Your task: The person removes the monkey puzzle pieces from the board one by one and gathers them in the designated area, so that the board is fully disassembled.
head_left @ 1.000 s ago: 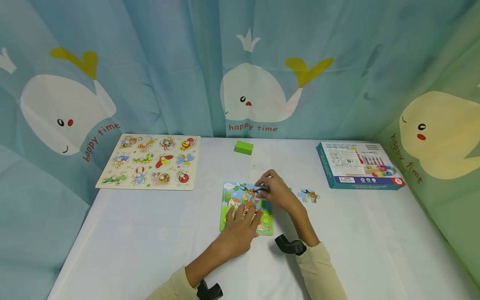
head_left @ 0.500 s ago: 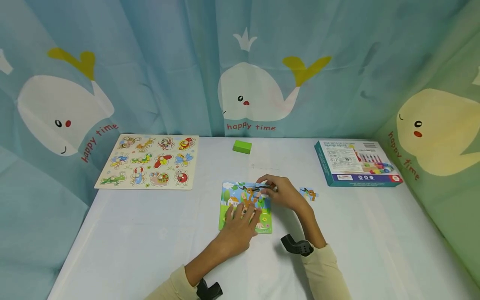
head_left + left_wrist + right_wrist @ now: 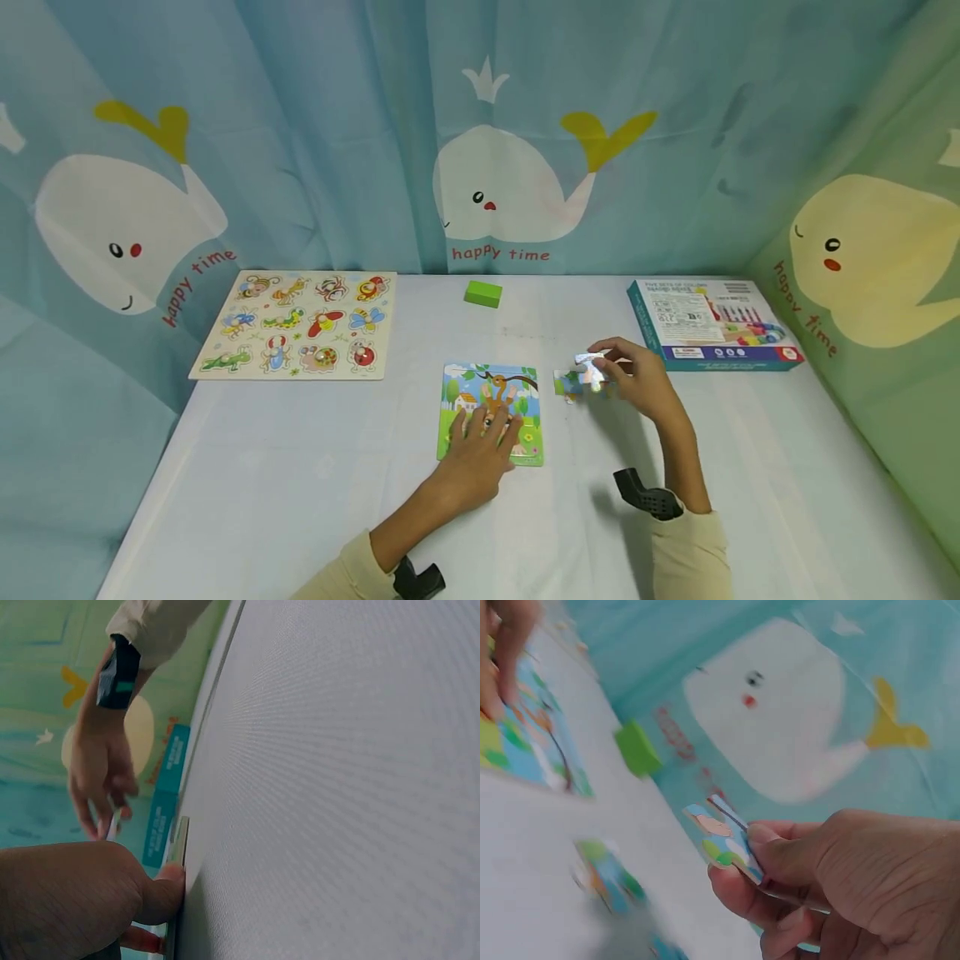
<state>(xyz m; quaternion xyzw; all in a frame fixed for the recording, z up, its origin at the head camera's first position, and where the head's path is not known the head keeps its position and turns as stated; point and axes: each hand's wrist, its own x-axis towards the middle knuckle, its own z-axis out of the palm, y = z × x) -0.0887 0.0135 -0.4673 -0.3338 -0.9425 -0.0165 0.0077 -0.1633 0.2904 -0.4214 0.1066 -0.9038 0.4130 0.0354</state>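
Note:
A small jigsaw puzzle with a monkey hanging from a branch lies flat on the table. My left hand rests on its lower part with fingers spread; in the left wrist view the thumb touches the board's edge. To the right of the puzzle, my right hand pinches a jigsaw piece between thumb and fingers, raised off the table. In the right wrist view this piece shows blue sky, green and a dark branch. A loose jigsaw piece lies beside the puzzle; part of another shows below it.
A board of insect pictures lies at the back left. Near the curtain sits a green block. A flat teal box stands at the back right, close behind my right hand.
My right hand has moved from the puzzle's upper right corner out to the right, where it now holds a piece above the table. The left hand has stayed on the puzzle.

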